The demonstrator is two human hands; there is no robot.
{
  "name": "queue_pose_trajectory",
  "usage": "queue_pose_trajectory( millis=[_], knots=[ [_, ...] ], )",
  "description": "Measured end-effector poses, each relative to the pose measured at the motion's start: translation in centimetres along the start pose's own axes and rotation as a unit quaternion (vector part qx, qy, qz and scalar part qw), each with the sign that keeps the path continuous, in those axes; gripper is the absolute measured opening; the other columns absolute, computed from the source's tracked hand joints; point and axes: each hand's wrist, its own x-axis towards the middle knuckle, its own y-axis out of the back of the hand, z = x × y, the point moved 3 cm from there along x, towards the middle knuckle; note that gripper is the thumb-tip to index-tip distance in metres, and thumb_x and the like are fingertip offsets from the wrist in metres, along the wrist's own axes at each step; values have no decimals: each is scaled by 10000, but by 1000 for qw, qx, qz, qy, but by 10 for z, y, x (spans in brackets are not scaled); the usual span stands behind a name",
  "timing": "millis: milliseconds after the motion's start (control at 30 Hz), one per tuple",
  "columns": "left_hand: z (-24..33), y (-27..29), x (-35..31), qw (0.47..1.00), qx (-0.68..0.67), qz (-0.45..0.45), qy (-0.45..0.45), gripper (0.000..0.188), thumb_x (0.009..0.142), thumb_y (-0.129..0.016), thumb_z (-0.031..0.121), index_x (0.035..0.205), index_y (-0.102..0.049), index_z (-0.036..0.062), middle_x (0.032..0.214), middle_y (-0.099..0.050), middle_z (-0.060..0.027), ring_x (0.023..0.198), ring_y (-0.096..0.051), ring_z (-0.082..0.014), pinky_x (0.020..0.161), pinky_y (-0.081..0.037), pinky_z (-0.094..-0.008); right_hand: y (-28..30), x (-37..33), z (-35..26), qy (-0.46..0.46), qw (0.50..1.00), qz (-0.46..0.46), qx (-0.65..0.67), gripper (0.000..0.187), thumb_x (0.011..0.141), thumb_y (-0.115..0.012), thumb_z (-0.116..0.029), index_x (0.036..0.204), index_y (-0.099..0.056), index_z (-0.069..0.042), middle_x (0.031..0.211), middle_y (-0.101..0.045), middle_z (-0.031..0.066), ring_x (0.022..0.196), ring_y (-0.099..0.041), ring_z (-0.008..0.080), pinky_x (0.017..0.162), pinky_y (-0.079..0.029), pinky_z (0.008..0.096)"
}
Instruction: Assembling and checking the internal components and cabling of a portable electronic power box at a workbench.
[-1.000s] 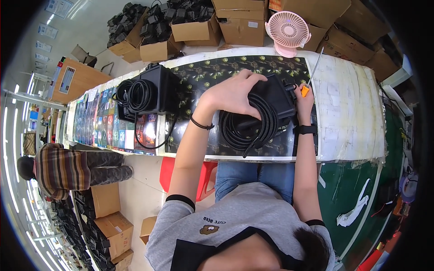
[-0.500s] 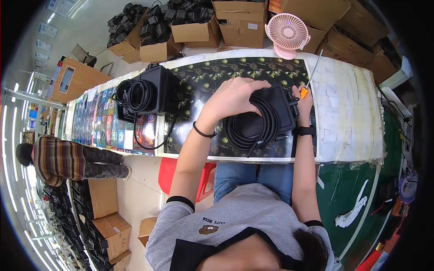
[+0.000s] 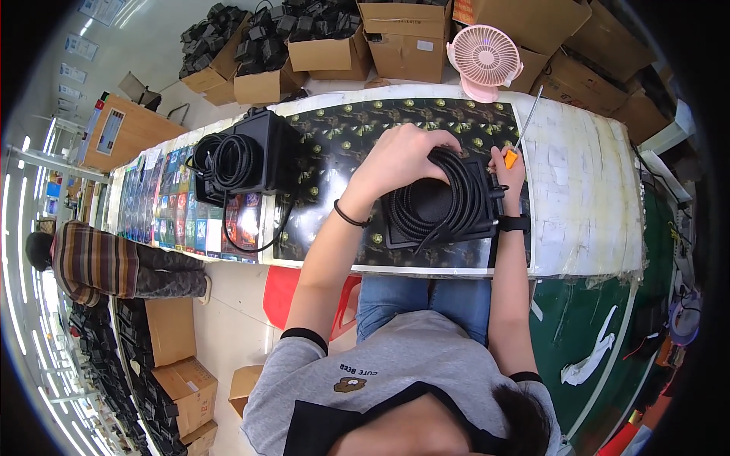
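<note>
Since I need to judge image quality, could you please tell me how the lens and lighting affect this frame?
Head view: strong fisheye, the table edge bows and the corners go black; bright streaked glare runs down the left rim; the middle is sharp, with the left hand on the cable coil.

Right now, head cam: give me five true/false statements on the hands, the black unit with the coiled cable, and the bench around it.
1. The left hand rests on top of the coiled black cable. True.
2. The right hand holds a pair of scissors. False: it holds an orange-handled screwdriver.
3. A second black unit with a coiled cable sits further left on the bench. True.
4. The pink fan lies on the floor. False: it stands at the bench's far edge.
5. The left wrist is bare. False: it wears a thin black band.
</note>
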Motion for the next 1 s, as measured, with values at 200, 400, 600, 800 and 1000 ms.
queue_pose_trajectory(
  millis=[200,400,600,800,1000],
  knots=[
    [-9,10,-19,986,-156,43,-35,629,673,-836,218,1248,-610,99,1179,-668,-127,1072,-646,-279,906,-506,-386,0,2,4,-6,1000,4,7,242,901,-700,-171,863,-470,-108,668,-565,-3,542,-517,52,495,-410,182],
    [-48,0,-108,879,-459,124,45,1148,603,-895,414,1513,-265,108,1542,-330,-128,1415,-328,-276,1109,-323,-455,0,3,5,-2,1000,-3,1,239,901,-705,-193,882,-480,-114,672,-572,-6,543,-523,52,489,-402,180],
    [-71,-80,-156,955,-278,-3,106,1260,516,-949,228,1516,-207,39,1536,-308,-151,1418,-306,-289,1141,-293,-402,5,8,16,9,1000,2,-1,244,903,-709,-188,902,-479,-108,649,-553,-2,517,-498,59,477,-394,186],
    [-44,-102,-130,923,-356,107,98,1166,513,-937,169,1463,-285,-10,1445,-427,-169,1348,-405,-274,1130,-315,-384,7,10,14,24,1000,-17,7,227,908,-703,-170,884,-487,-102,653,-551,2,542,-513,66,519,-419,194],
    [-39,-80,-134,948,-223,217,58,1049,473,-935,254,1358,-431,0,1258,-566,-209,1172,-546,-389,1007,-431,-404,-1,-4,-1,21,1000,2,-2,213,913,-689,-152,891,-483,-104,691,-529,-8,590,-521,60,533,-413,189]
  ],
)
